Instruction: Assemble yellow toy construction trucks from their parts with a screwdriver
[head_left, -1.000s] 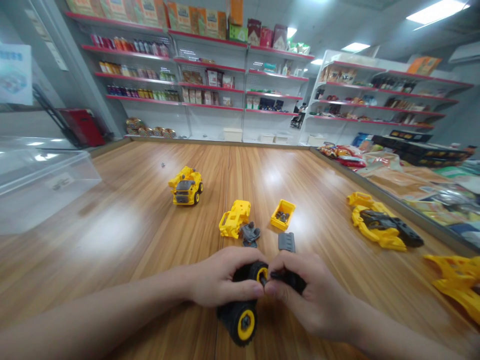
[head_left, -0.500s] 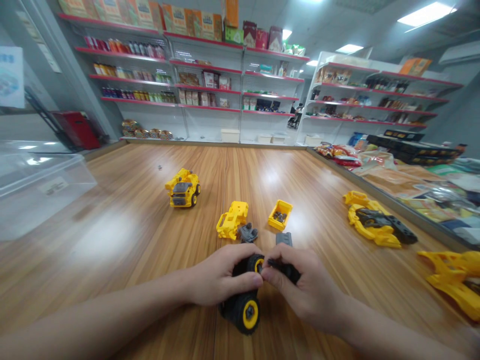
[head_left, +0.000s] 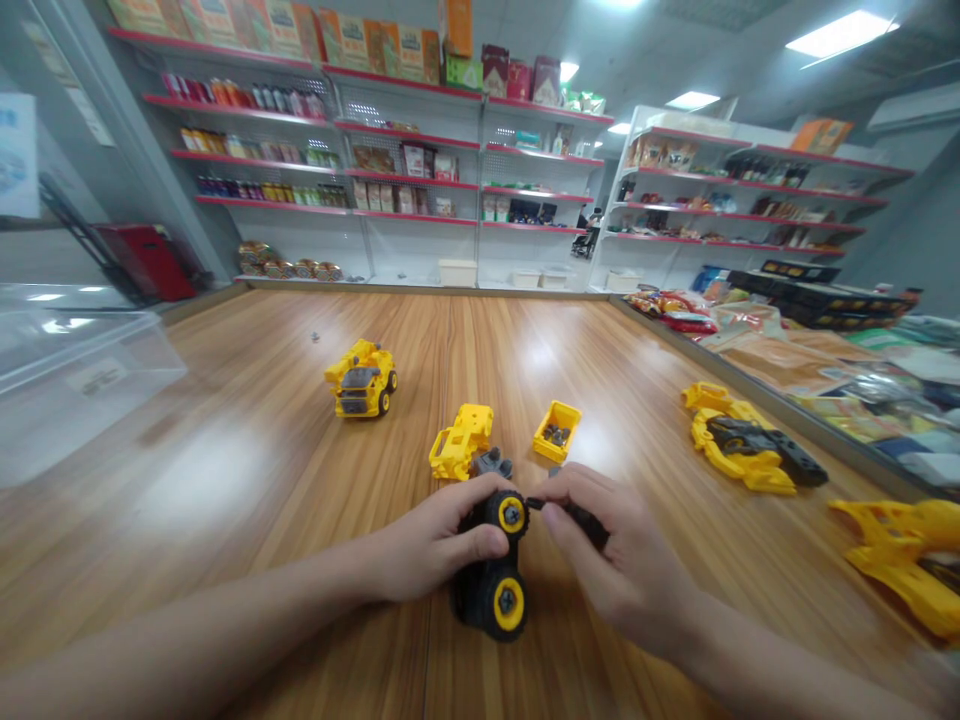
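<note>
My left hand (head_left: 442, 540) is wrapped round a black toy truck chassis (head_left: 469, 585), held tilted above the wooden table. Two black wheels with yellow hubs face right; the upper wheel (head_left: 511, 515) and the lower wheel (head_left: 505, 602) each show a grey screw-like centre. In my right hand (head_left: 615, 550) is a dark screwdriver (head_left: 589, 524), its tip pointing left, close to the upper wheel. Just beyond the hands lie a yellow truck body (head_left: 463, 442), a dark grey part (head_left: 493, 463) and a yellow tray (head_left: 557, 431) with several small dark pieces inside.
An assembled yellow toy truck (head_left: 361, 378) stands farther left on the table (head_left: 262, 520). To the right lie a yellow and black toy vehicle (head_left: 750, 440) and yellow toy parts (head_left: 900, 560). A clear plastic box (head_left: 90, 375) sits at the left edge.
My right hand has drawn the screwdriver back from the upper wheel, uncovering its hub. The chassis has turned and risen slightly, so both hubs face me more.
</note>
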